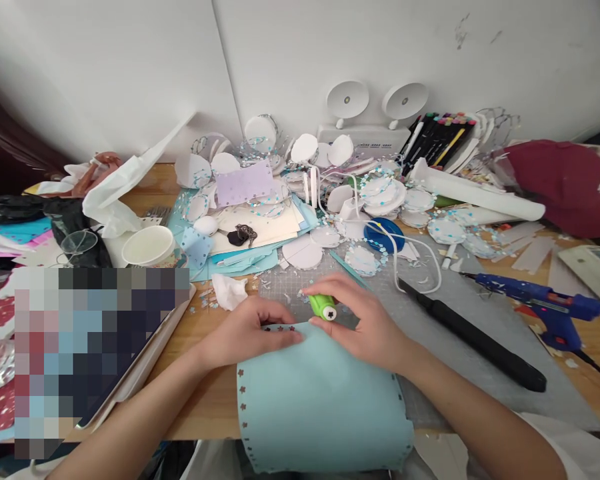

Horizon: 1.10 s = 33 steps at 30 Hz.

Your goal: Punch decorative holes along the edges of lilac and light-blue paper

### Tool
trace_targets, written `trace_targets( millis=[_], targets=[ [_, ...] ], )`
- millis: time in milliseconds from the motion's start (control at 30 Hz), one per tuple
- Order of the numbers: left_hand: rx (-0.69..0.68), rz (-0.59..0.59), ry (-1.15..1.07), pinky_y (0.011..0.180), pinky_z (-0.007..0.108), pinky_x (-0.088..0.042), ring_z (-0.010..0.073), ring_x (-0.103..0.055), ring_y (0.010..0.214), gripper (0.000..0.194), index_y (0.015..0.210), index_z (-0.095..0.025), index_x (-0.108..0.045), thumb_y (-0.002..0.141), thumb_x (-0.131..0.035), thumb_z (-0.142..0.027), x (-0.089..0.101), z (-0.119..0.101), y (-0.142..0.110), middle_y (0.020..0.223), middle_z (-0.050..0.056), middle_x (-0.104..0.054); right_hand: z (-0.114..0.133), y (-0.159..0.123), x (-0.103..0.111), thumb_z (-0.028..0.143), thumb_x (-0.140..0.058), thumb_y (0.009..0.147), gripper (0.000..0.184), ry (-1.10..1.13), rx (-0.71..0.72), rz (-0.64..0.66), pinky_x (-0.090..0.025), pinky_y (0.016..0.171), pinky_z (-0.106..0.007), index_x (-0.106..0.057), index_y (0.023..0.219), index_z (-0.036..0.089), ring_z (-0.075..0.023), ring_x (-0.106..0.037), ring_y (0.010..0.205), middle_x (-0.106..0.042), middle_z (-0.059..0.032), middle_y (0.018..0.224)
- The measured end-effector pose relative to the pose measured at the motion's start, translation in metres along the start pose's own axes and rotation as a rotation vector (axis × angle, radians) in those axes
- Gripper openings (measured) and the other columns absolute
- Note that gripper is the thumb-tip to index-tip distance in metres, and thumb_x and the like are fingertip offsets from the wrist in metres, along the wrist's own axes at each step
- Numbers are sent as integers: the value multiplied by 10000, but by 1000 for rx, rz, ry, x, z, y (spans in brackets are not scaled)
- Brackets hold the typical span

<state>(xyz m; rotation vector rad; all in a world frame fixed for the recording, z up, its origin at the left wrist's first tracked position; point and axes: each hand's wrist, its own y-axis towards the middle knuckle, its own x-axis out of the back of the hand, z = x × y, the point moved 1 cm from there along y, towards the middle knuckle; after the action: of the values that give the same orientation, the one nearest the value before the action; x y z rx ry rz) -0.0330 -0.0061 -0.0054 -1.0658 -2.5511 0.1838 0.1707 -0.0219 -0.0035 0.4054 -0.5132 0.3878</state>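
Observation:
A light blue paper sheet [320, 400] lies in front of me, draped over the table's near edge, with small star-shaped holes along its top and left edges. My left hand [253, 330] presses its fingers together on the sheet's top edge, pinching it by the punched holes. My right hand [363, 317] is closed around a small green craft punch [323, 307] set on the sheet's top edge, just right of my left fingertips. Tiny blue paper bits lie scattered on the grey cutting mat [480, 373] beneath.
A black utility knife [473, 337] and a blue glue gun [545, 307] lie to the right. White paper discs [303, 253], a paper cup [147, 247], a tablet [145, 360], markers [437, 140] and a maroon cap [563, 183] crowd the wooden table.

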Motion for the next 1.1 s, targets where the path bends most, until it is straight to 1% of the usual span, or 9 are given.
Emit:
trace_targets(
  millis=[100,167,333,467,600,767,867,967,1100],
  targets=[
    [-75,-70,74,537,186,-338,90,-447,604,198,776,-111,-678,812,-588,-284,-8,3,1,656,-9,-564,1,-2,-4,185,-621,832,324,37,16,79,-447,876,-313,-543,1142,240,-187,-555,1002,-574,-55,1075],
    [-96,-81,90,541,186,-341,89,-453,601,184,767,-108,-675,808,-585,-263,-12,4,1,654,-9,-574,1,-3,-6,188,-630,830,324,57,-2,130,-441,873,-302,-542,1139,237,-179,-550,1004,-574,-49,1072],
    [-67,-123,80,590,198,-388,112,-521,646,140,770,-114,-682,785,-597,-224,-10,2,0,694,8,-633,3,-1,-5,197,-635,837,305,87,-71,223,-436,840,-281,-546,1125,246,-160,-545,959,-575,-25,1030],
    [-105,-144,76,640,211,-416,131,-562,698,128,792,-117,-677,786,-587,-207,-7,0,0,750,24,-666,3,0,-6,193,-637,833,313,96,-79,173,-447,809,-255,-546,1129,233,-150,-545,943,-572,-30,1039],
    [-133,-123,96,606,201,-396,114,-532,655,150,773,-118,-674,805,-582,-232,-8,-1,-1,710,12,-641,1,0,-8,225,-628,842,312,88,-84,115,-466,757,-239,-546,1143,225,-143,-557,898,-585,-35,1036],
    [-143,-121,86,611,195,-399,111,-530,658,166,770,-118,-679,816,-581,-245,-8,-1,-1,705,10,-640,1,-1,-5,237,-585,871,367,95,-68,151,-450,907,-278,-526,1233,229,-172,-540,1084,-580,-55,1179],
    [-131,-138,84,635,199,-411,117,-542,681,159,798,-118,-685,808,-594,-248,-7,-1,-2,734,15,-656,2,-2,-2,221,-500,913,376,140,-78,183,-464,923,-280,-491,1289,230,-173,-520,1147,-556,-64,1247],
    [-130,-136,72,630,198,-410,116,-538,673,162,784,-115,-682,801,-600,-254,-6,-1,-3,724,14,-651,3,-2,-1,210,-503,908,366,193,-104,177,-493,888,-260,-502,1273,230,-162,-545,1101,-549,-69,1226],
    [-122,-120,63,613,199,-403,113,-532,654,161,765,-116,-685,800,-592,-242,-6,-1,-2,700,13,-646,2,-2,-2,239,-610,850,357,238,-118,163,-511,845,-240,-541,1200,233,-140,-576,965,-558,-50,1088]
  ],
)
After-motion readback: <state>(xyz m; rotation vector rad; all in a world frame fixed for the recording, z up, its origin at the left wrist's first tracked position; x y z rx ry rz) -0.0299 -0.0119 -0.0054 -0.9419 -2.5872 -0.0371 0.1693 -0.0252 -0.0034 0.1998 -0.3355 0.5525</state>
